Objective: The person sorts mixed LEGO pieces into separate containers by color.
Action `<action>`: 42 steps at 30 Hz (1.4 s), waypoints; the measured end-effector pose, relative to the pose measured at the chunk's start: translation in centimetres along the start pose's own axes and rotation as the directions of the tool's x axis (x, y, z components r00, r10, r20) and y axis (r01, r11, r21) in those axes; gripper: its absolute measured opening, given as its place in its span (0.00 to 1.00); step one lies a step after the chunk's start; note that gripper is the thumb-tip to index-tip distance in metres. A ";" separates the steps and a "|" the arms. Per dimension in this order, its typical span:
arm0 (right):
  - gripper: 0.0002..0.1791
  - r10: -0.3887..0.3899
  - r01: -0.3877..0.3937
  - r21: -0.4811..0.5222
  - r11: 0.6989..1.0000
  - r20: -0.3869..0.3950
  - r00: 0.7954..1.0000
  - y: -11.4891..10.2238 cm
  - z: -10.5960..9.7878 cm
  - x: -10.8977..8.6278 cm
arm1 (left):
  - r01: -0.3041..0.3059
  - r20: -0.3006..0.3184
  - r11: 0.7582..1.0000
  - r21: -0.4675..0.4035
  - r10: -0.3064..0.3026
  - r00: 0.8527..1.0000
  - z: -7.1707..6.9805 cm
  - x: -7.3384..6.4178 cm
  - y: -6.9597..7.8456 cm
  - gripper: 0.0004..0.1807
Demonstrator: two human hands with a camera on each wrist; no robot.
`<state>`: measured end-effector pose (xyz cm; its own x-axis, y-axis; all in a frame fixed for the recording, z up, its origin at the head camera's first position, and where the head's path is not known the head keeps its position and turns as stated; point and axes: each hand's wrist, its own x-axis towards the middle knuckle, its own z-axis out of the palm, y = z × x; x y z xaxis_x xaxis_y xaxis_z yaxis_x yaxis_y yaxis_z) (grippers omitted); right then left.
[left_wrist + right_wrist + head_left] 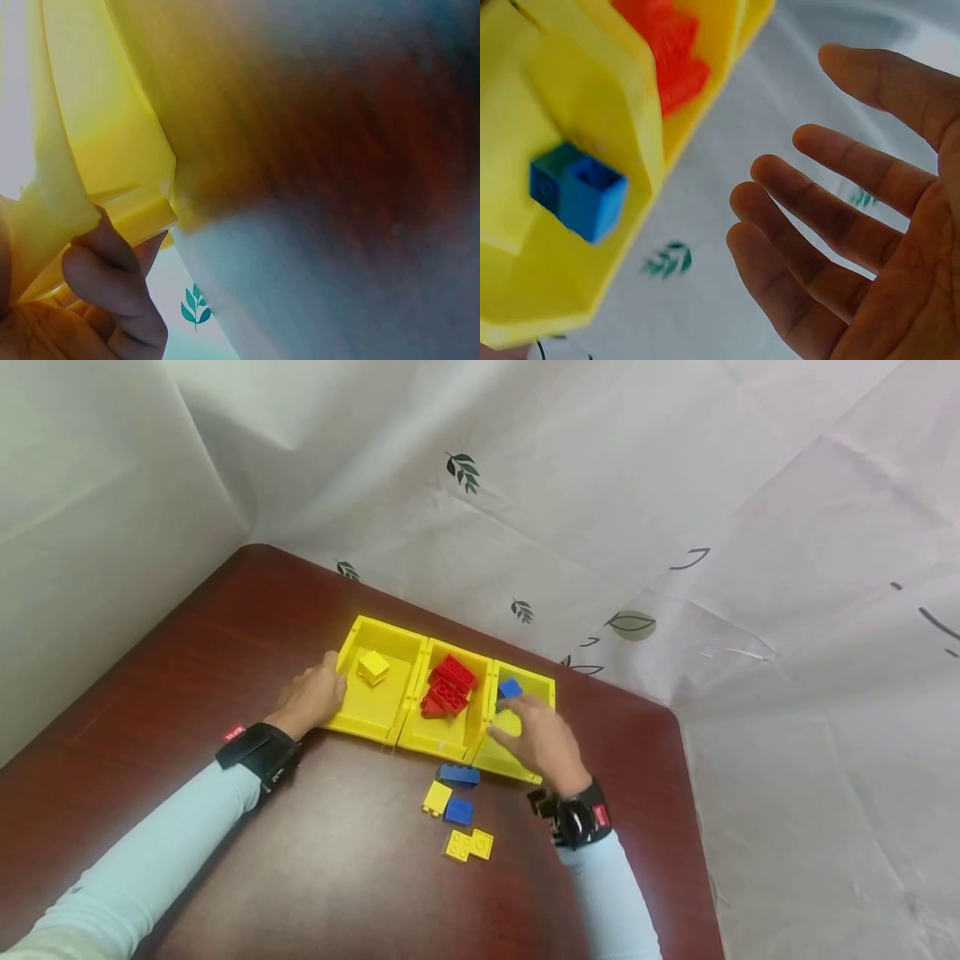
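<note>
L hand (311, 695) grips rim of tray (360, 732); R hand (540, 739), fingers (825, 210) spread & empty, at R bin (536, 681) w/ blue bricks (594, 201) inside. Best: steady tray, lift R hand clear.

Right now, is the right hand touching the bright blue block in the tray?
Apart. Right wrist view: the tray's rim and pale sheet show between the right hand and the bright blue block.

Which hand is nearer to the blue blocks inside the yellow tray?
Right. The right hand is just beside the blue blocks, not touching them; the left hand grips the yellow tray at its opposite end.
</note>
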<state>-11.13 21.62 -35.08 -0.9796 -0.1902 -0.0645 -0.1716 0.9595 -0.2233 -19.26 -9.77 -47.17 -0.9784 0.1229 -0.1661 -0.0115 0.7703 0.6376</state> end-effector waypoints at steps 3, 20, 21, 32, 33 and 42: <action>0.23 -0.075 0.075 -0.012 0.997 0.027 0.997 -0.7 1.5 -2.0 | 0.005 0.000 1.000 0.001 -0.005 1.000 0.0 0.0 0.0 0.21; 0.15 -0.242 0.241 0.022 0.970 0.122 0.963 -1.4 9.0 -10.2 | 0.005 0.002 1.000 -0.002 -0.005 1.000 0.1 -0.1 -0.1 0.22; 0.15 -0.248 0.249 0.009 0.969 0.118 0.962 -1.4 9.4 -10.4 | 0.002 -0.001 1.000 -0.003 -0.002 1.000 0.2 -0.1 -0.1 0.21; 0.13 -0.221 0.224 -0.092 0.970 0.047 0.974 -1.7 11.5 -10.6 | 0.009 0.001 1.000 0.005 -0.009 1.000 0.0 -0.1 0.1 0.22; 0.12 -0.217 0.220 -0.097 0.971 0.045 0.975 -1.7 11.6 -10.6 | 0.011 0.001 1.000 0.005 -0.011 1.000 0.0 -0.1 0.1 0.21; 0.11 -0.220 0.220 -0.103 0.970 0.008 0.975 -1.7 11.8 -10.5 | 0.002 0.001 1.000 -0.001 -0.002 1.000 0.0 -0.1 0.2 0.21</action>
<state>0.71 19.51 -45.48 -0.9169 -0.3986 -0.0213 -0.3927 0.9103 -0.1310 -19.19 -9.65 -47.06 -0.9783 0.1217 -0.1678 -0.0136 0.7700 0.6379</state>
